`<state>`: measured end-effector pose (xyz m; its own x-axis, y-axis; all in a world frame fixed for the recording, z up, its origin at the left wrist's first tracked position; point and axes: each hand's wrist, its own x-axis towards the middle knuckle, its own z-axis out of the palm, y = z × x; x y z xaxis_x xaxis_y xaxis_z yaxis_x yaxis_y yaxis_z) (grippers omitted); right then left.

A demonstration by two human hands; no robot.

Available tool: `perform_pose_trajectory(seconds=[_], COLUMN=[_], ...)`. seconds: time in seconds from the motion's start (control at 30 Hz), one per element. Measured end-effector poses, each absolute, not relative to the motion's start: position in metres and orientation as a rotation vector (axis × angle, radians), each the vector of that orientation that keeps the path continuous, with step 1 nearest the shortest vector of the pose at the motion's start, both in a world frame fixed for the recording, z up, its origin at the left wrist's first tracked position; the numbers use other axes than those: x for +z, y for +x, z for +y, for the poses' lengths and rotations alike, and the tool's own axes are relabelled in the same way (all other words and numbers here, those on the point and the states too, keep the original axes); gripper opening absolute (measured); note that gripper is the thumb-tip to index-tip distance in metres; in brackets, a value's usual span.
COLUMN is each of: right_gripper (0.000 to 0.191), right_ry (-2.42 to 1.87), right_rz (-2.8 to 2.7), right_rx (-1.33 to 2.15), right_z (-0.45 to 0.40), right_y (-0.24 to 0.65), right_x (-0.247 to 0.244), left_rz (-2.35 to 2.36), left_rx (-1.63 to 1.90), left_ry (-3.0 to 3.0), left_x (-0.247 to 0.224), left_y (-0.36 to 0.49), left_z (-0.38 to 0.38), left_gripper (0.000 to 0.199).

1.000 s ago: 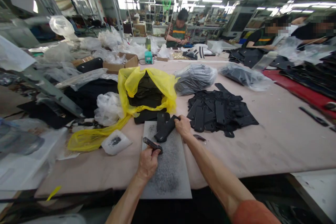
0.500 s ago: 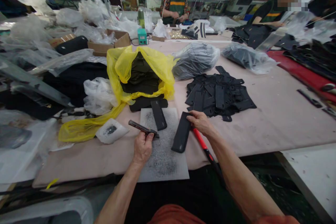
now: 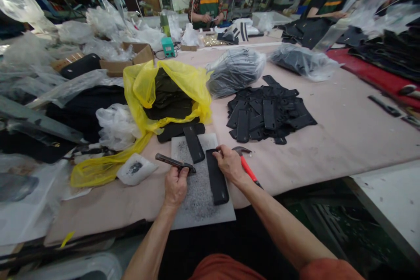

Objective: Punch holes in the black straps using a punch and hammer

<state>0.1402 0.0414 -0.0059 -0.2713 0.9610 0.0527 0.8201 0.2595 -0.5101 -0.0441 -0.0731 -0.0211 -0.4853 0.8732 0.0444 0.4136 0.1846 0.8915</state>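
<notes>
My left hand [image 3: 176,186] is closed around a dark, narrow metal tool [image 3: 172,162]; its exact kind is hard to make out. The tool slants over the left edge of a speckled white board [image 3: 197,201]. Between thumb and fingers, my right hand [image 3: 229,164] grips the top end of a flat black oblong piece [image 3: 217,179], which lies along the board's right side. Another black oblong piece [image 3: 194,144] rests on the board's upper part. A claw hammer with a red handle [image 3: 249,170] lies beside my right hand, partly covered by the forearm.
A heap of black pieces [image 3: 269,113] lies beyond the hammer. Behind the board, an open yellow plastic bag [image 3: 134,96] holds dark material. Clear bags [image 3: 236,70] with dark contents stand farther back. Plastic wrappings crowd the left. Two people [image 3: 206,4] work across the table.
My right hand has moved left and turned the black piece more upright, bringing it onto the board. The hammer's head has come into sight. My left hand keeps hold of the tool.
</notes>
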Motion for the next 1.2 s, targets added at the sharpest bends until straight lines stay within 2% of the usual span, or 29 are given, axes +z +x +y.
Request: perform_pose_trajectory(seconds=[0.23,0.5,0.77,1.03,1.2], right_gripper=[0.029,0.064,0.066,0.068,0.069], right_ry=[-1.540,-1.478,-1.474,-1.473,-1.478], right_rz=[-2.248,-2.447,-2.431,-2.343,-2.316], right_rx=[0.282,0.357,0.383,0.502,0.547], right_z=[0.008,-0.047,-0.046,-0.044,-0.043], right_y=[0.146,0.153,0.151,0.155,0.155], right_x=[0.002,-0.007,-0.008,-0.009,-0.010], left_rz=[2.013,1.995,1.858,1.733,1.744], left_rx=[1.231,1.273,1.312,1.241,1.206], left_ry=[1.226,1.224,1.391,1.526,1.536], left_x=[-0.018,-0.015,0.010,-0.015,-0.012], left_y=[-0.043,-0.042,-0.008,-0.003,-0.003], left_z=[-0.073,-0.073,-0.024,0.002,0.000], left_gripper=[0.028,0.029,0.025,0.020,0.022])
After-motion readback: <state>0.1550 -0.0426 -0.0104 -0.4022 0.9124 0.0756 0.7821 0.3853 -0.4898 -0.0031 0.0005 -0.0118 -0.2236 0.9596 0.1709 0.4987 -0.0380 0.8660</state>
